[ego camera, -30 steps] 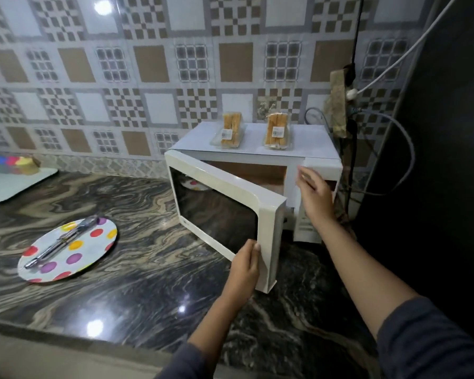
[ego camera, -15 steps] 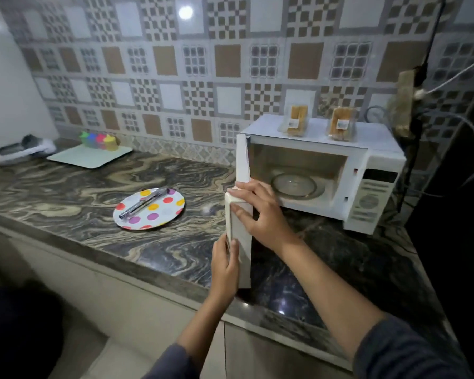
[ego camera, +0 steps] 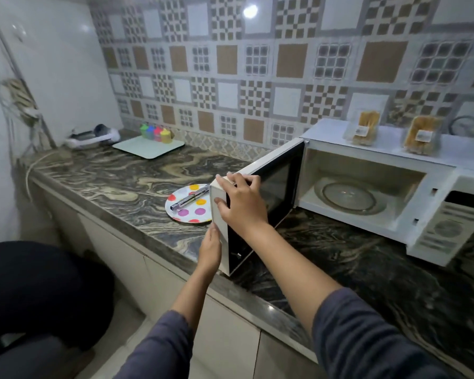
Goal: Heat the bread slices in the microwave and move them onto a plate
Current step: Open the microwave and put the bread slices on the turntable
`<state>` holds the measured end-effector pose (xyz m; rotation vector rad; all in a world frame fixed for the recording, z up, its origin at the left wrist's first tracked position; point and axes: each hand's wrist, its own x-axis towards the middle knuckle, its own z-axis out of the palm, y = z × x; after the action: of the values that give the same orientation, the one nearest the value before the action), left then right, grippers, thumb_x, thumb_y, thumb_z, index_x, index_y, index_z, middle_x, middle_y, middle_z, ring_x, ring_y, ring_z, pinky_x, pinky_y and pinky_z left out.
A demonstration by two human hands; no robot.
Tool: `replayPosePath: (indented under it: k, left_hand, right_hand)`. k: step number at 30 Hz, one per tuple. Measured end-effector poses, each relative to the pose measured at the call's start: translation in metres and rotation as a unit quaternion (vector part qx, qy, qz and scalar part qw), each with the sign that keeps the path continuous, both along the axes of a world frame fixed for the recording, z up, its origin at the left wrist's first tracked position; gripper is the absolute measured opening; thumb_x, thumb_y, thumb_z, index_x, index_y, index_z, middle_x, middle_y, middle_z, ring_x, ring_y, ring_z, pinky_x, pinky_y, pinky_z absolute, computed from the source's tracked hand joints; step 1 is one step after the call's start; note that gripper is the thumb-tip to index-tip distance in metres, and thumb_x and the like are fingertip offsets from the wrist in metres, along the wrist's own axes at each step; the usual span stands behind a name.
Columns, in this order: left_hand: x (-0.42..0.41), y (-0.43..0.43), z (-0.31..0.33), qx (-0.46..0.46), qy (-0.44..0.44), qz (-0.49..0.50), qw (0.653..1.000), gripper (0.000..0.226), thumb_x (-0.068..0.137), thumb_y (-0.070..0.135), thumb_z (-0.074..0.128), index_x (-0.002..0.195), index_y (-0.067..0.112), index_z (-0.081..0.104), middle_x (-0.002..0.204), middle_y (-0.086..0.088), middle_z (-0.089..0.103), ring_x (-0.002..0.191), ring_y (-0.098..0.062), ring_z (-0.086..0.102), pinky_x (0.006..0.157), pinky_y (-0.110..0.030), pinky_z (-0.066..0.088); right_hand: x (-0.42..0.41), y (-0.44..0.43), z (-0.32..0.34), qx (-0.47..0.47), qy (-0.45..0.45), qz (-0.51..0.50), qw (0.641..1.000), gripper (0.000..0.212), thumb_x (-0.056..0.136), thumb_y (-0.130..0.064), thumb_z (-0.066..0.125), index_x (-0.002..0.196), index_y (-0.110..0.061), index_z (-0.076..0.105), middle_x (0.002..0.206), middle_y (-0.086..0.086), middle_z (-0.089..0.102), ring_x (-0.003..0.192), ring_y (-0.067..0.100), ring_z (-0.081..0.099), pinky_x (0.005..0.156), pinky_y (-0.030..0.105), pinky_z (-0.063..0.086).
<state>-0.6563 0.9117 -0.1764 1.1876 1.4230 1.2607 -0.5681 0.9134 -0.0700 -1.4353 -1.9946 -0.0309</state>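
A right hand (ego camera: 241, 203) clamps the free edge of a white microwave door (ego camera: 271, 184), fingers hooked over its top corner and thumb pressed on the edge face. The left hand (ego camera: 210, 250) lies lower down, straight fingers flat against the same edge. The door stands swung wide from the white microwave oven (ego camera: 449, 220), baring an empty glass turntable (ego camera: 349, 198) inside. Two clear plastic packs of golden bread slices (ego camera: 363, 128) sit on the oven's roof. Left of the oven, beyond the door, a round polka-dot plate (ego camera: 175, 212) carries steel tongs (ego camera: 189, 199) on the dark marbled stone counter (ego camera: 137, 187). The door looks open enough. Best to release it gently so it cannot swing into the plate, then reach for the bread.
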Motion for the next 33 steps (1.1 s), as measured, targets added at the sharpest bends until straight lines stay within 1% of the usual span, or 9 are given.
replayPosePath:
  k: [4, 8, 11, 14, 18, 22, 27, 30, 33]
  left_hand:
    - [-0.006, 0.004, 0.004, -0.005, -0.014, 0.003, 1.000, 0.049, 0.100, 0.042, 0.022, 0.143, 0.020, 0.032, 0.146, -0.001, 0.037, 0.138, -0.018, 0.030, 0.109, -0.029, 0.025]
    - [-0.012, 0.010, -0.001, -0.023, -0.003, 0.013, 1.000, 0.048, 0.097, 0.050, 0.024, 0.129, 0.025, 0.050, 0.128, -0.002, 0.055, 0.120, -0.022, 0.050, 0.105, -0.045, 0.039]
    - [-0.015, 0.010, -0.007, -0.024, 0.020, 0.035, 0.999, 0.042, 0.099, 0.043, 0.027, 0.095, 0.017, 0.059, 0.096, -0.004, 0.062, 0.091, -0.021, 0.057, 0.083, -0.039, 0.046]
    - [-0.014, 0.005, -0.011, -0.026, 0.053, 0.047, 0.997, 0.038, 0.099, 0.032, 0.033, 0.075, 0.009, 0.049, 0.070, -0.003, 0.048, 0.069, -0.018, 0.044, 0.060, -0.032, 0.032]
    - [-0.017, 0.001, -0.018, -0.045, 0.061, 0.051, 0.996, 0.023, 0.095, 0.027, 0.048, 0.093, 0.007, 0.058, 0.089, -0.005, 0.060, 0.086, -0.020, 0.053, 0.070, -0.031, 0.039]
    - [-0.013, -0.007, -0.029, -0.079, 0.071, 0.076, 0.991, 0.042, 0.089, 0.033, 0.056, 0.117, 0.003, 0.055, 0.116, -0.012, 0.059, 0.106, -0.025, 0.056, 0.090, -0.034, 0.044]
    - [0.015, -0.031, -0.033, -0.078, 0.046, 0.129, 0.987, 0.028, 0.091, 0.020, 0.052, 0.110, 0.001, 0.057, 0.112, -0.016, 0.058, 0.101, -0.030, 0.055, 0.084, -0.032, 0.040]
    - [0.050, -0.043, -0.026, -0.069, 0.013, 0.124, 0.990, 0.022, 0.090, 0.011, 0.053, 0.108, -0.001, 0.052, 0.107, -0.020, 0.057, 0.104, -0.035, 0.055, 0.086, -0.034, 0.040]
    - [0.087, -0.039, -0.004, -0.086, -0.044, 0.132, 0.987, 0.037, 0.089, 0.007, 0.052, 0.120, -0.009, 0.041, 0.114, -0.025, 0.056, 0.109, -0.037, 0.053, 0.090, -0.035, 0.040]
  right_hand:
    - [-0.006, 0.007, -0.003, 0.007, -0.011, -0.010, 1.000, 0.051, 0.090, -0.033, 0.053, 0.139, -0.029, 0.040, 0.142, -0.004, 0.042, 0.120, 0.027, 0.029, 0.087, 0.035, 0.047]
    - [-0.010, 0.010, -0.009, 0.011, 0.000, 0.000, 1.000, 0.054, 0.089, -0.027, 0.053, 0.141, -0.025, 0.038, 0.147, -0.002, 0.037, 0.126, 0.028, 0.026, 0.093, 0.035, 0.044]
    - [-0.012, 0.009, -0.014, 0.010, 0.017, 0.010, 1.000, 0.054, 0.090, -0.022, 0.051, 0.142, -0.022, 0.036, 0.150, -0.001, 0.033, 0.133, 0.030, 0.021, 0.105, 0.034, 0.032]
    - [-0.014, 0.008, -0.016, 0.006, 0.044, 0.016, 0.999, 0.053, 0.090, -0.017, 0.052, 0.141, -0.019, 0.037, 0.151, 0.001, 0.031, 0.137, 0.029, 0.017, 0.112, 0.033, 0.020]
    - [-0.012, 0.005, -0.012, -0.012, 0.093, 0.040, 0.995, 0.054, 0.088, -0.008, 0.055, 0.139, -0.013, 0.039, 0.153, 0.005, 0.027, 0.142, 0.027, 0.014, 0.115, 0.032, 0.014]
    - [-0.004, -0.005, -0.008, -0.016, 0.168, 0.059, 0.984, 0.048, 0.086, -0.001, 0.053, 0.133, -0.009, 0.046, 0.150, 0.009, 0.029, 0.140, 0.023, 0.023, 0.112, 0.026, 0.016]
    - [0.024, -0.022, -0.010, -0.011, 0.213, 0.032, 0.976, 0.039, 0.088, -0.005, 0.052, 0.126, -0.010, 0.051, 0.142, 0.006, 0.040, 0.134, 0.017, 0.034, 0.105, 0.015, 0.021]
    - [0.055, -0.028, -0.011, -0.004, 0.195, 0.005, 0.981, 0.034, 0.088, -0.007, 0.051, 0.122, -0.009, 0.054, 0.133, 0.006, 0.048, 0.127, 0.016, 0.041, 0.108, 0.023, 0.029]
    - [0.095, -0.030, -0.002, 0.008, 0.181, -0.036, 0.983, 0.032, 0.088, -0.007, 0.051, 0.120, -0.009, 0.055, 0.127, 0.005, 0.051, 0.121, 0.017, 0.045, 0.101, 0.018, 0.031]
